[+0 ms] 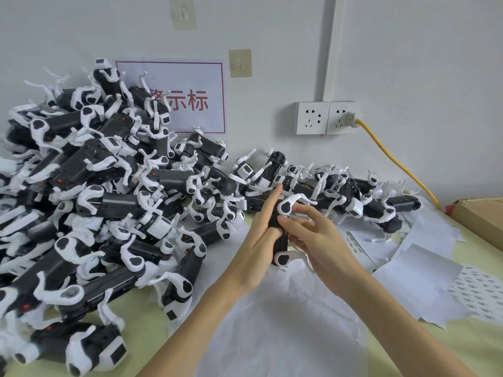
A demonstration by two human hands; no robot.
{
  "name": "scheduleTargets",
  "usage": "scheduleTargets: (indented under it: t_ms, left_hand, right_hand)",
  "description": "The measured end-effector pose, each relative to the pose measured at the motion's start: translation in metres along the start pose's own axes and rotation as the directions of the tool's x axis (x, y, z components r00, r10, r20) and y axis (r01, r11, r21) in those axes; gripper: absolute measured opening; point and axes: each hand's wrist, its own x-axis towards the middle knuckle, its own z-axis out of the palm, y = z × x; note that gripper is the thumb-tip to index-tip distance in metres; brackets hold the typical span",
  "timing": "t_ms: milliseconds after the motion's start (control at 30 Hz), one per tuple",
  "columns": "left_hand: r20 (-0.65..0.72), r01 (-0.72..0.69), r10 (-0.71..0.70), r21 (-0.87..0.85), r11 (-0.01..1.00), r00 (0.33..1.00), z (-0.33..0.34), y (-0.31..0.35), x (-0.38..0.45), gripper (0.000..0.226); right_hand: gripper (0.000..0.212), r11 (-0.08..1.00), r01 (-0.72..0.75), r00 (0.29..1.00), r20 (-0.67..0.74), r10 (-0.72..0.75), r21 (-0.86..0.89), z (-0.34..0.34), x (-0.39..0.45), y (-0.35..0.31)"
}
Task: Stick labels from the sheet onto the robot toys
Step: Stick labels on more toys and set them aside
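Robot toy (280,235) gripped by both hands, left (258,240), right (318,240), wall sign (190,102) reading "示标"

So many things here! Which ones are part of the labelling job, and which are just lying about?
In the job: the robot toy held by left hand and right hand; toy pile; label sheet.
Lying about: cardboard box, yellow cable, wall sockets, wall sign.

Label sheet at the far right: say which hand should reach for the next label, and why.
Right hand. The label sheet lies on its side, and only its fingertips touch the robot toy, while the left hand supports that toy from the other side.
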Motion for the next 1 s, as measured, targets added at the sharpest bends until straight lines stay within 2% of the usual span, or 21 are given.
scheduleTargets:
  t_ms: [167, 333, 400, 433, 500, 533, 600, 700, 733, 867, 1000]
  left_hand:
    - [0.005, -0.051, 0.051, 0.001, 0.999, 0.999, 0.001, 0.001, 0.000, 0.074]
    - [-0.008, -0.036, 0.037, 0.056, 0.998, 0.999, 0.000, -0.002, 0.000, 0.074]
    - [-0.023, -0.037, 0.037, 0.033, 0.999, 0.999, -0.003, -0.001, 0.001, 0.074]
    - [-0.022, -0.038, 0.038, 0.012, 0.999, 0.999, -0.004, 0.000, 0.001, 0.074]
    - [-0.012, -0.047, 0.047, 0.012, 0.999, 0.999, -0.004, 0.002, 0.000, 0.074]
    - [-0.007, -0.057, 0.057, 0.029, 0.998, 0.998, -0.004, 0.003, -0.001, 0.074]
    - [-0.008, -0.062, 0.062, 0.019, 0.998, 0.998, -0.003, 0.003, -0.001, 0.074]
    - [-0.011, -0.048, 0.047, -0.013, 0.999, 0.999, -0.006, 0.003, 0.001, 0.073]
    - [-0.006, -0.049, 0.049, 0.001, 0.999, 0.999, -0.006, 0.002, 0.001, 0.072]
    - [0.026, -0.065, 0.064, 0.068, 0.996, 0.998, -0.002, -0.002, -0.001, 0.072]
    - [0.021, -0.075, 0.073, 0.098, 0.992, 0.997, -0.004, -0.003, 0.000, 0.072]
  right_hand:
    - [0.023, 0.997, -0.028, 0.998, 0.064, 0.023, 0.078, -0.004, 0.000, -0.004]
    - [0.026, 0.989, -0.076, 0.990, 0.126, 0.060, 0.127, -0.008, 0.001, -0.003]
    - [0.016, 0.986, -0.090, 0.991, 0.107, 0.076, 0.139, -0.009, 0.003, -0.005]
    - [0.016, 0.983, -0.103, 0.992, 0.090, 0.090, 0.154, -0.010, 0.003, -0.005]
    - [0.035, 0.990, -0.070, 0.995, 0.081, 0.060, 0.122, -0.010, 0.003, -0.005]
    - [0.035, 0.995, -0.041, 0.994, 0.101, 0.032, 0.094, -0.008, 0.002, -0.005]
    - [0.025, 0.998, -0.008, 0.992, 0.128, -0.001, 0.070, -0.005, 0.001, -0.003]
    - [0.012, 0.997, 0.018, 0.995, 0.094, -0.025, 0.073, 0.000, 0.002, 0.000]
    - [0.013, 0.997, 0.025, 0.996, 0.081, -0.031, 0.076, 0.001, 0.002, 0.000]
    - [0.053, 0.998, 0.057, 0.998, 0.026, -0.058, 0.040, 0.004, -0.001, 0.000]
    - [0.056, 0.993, 0.031, 0.998, 0.043, -0.036, 0.113, 0.003, -0.002, -0.001]
